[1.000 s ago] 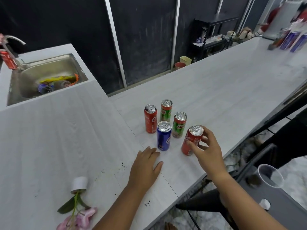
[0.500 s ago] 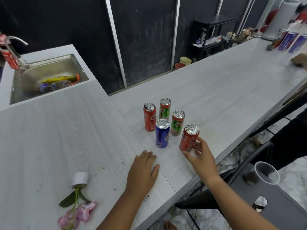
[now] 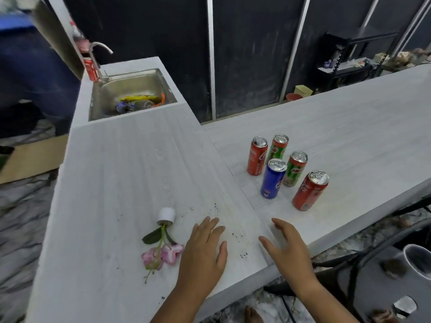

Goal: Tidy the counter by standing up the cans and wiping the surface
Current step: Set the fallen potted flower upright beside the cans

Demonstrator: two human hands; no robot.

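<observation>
Several cans stand upright in a cluster on the white counter [image 3: 130, 173]: a red can [image 3: 256, 156] and a green can [image 3: 277, 148] at the back, a blue can [image 3: 272, 179] and a second green can [image 3: 295, 168] in the middle, another red can [image 3: 309, 191] nearest the edge. My left hand [image 3: 205, 250] lies flat and empty on the counter near dark crumbs [image 3: 238, 235]. My right hand [image 3: 288, 248] hovers open at the counter's front edge, apart from the cans.
A small white pot with a pink flower [image 3: 162, 238] lies tipped over left of my left hand. A steel sink [image 3: 130, 94] with litter sits at the back left, with a red can [image 3: 91, 69] beside the tap. A dark chair [image 3: 382, 271] stands at lower right.
My right hand has let go of the nearest red can and drawn back toward the counter edge. The view has swung left, so the cans now sit to the right.
</observation>
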